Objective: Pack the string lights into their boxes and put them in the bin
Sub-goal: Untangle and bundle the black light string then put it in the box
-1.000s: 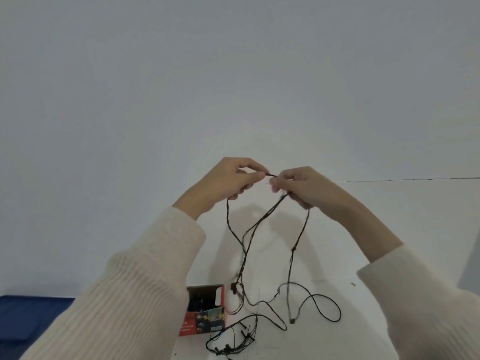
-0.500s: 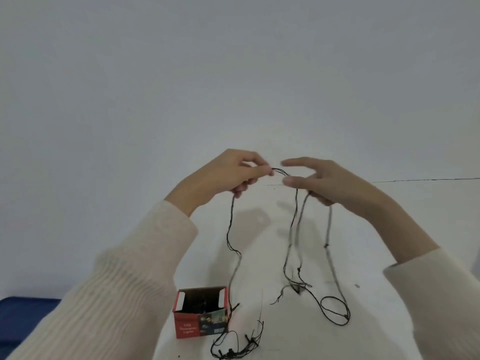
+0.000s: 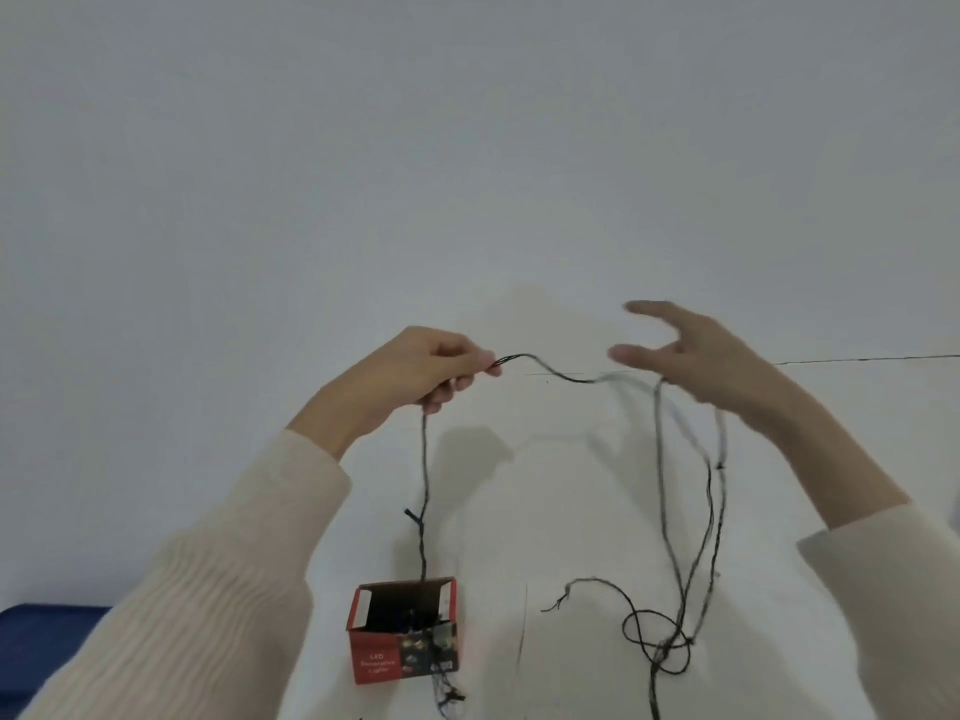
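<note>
Pinching the string lights (image 3: pixel 426 459) at a bunched end, the left hand (image 3: pixel 436 366) hangs over the open red box (image 3: pixel 402 662), w/ one strand dropping straight in. The right hand (image 3: pixel 701 356) is blurred, fingers spread, gripping nothing. Loose loops hang below it, well right of the box, so slack prob. must come leftward.

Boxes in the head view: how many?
1. The red box stands open on the white table near the bottom edge, below the left hand, which pinches the string lights. More could be hidden behind the sleeves or out of frame.
</note>
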`<action>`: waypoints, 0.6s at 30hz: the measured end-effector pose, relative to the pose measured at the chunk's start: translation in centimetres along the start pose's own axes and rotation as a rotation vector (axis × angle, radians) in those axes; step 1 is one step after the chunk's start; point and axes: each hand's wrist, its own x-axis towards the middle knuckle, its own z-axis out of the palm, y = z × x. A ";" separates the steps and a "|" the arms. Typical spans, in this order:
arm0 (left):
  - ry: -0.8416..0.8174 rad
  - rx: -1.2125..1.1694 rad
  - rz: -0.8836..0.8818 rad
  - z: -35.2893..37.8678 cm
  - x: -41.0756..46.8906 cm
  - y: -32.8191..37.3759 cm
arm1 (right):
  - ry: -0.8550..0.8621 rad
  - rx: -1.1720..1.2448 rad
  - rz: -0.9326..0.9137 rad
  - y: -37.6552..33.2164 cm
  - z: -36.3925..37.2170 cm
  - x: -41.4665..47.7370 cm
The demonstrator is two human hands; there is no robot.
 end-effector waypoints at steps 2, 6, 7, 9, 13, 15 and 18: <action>-0.010 0.020 0.083 1.5 0.6 2.0 | -0.219 0.109 -0.077 -2.3 2.1 -0.6; 0.009 -0.019 0.131 1.6 0.9 3.2 | -0.153 0.428 -0.105 -3.3 2.5 0.3; -0.016 -0.017 0.110 1.0 0.6 2.7 | -0.068 0.547 -0.065 -2.9 1.6 0.8; -0.080 0.005 0.040 -0.2 -0.1 1.0 | 0.127 0.715 0.003 -1.6 -0.7 1.7; -0.074 0.046 -0.022 -1.0 -0.7 -0.9 | 0.368 0.109 0.049 0.5 -1.5 2.0; -0.052 0.034 0.009 -0.3 -0.4 0.0 | 0.239 -0.069 -0.024 -0.4 -0.2 1.1; -0.045 0.063 0.100 1.3 0.6 2.2 | -0.168 0.077 -0.102 -3.1 2.8 -0.5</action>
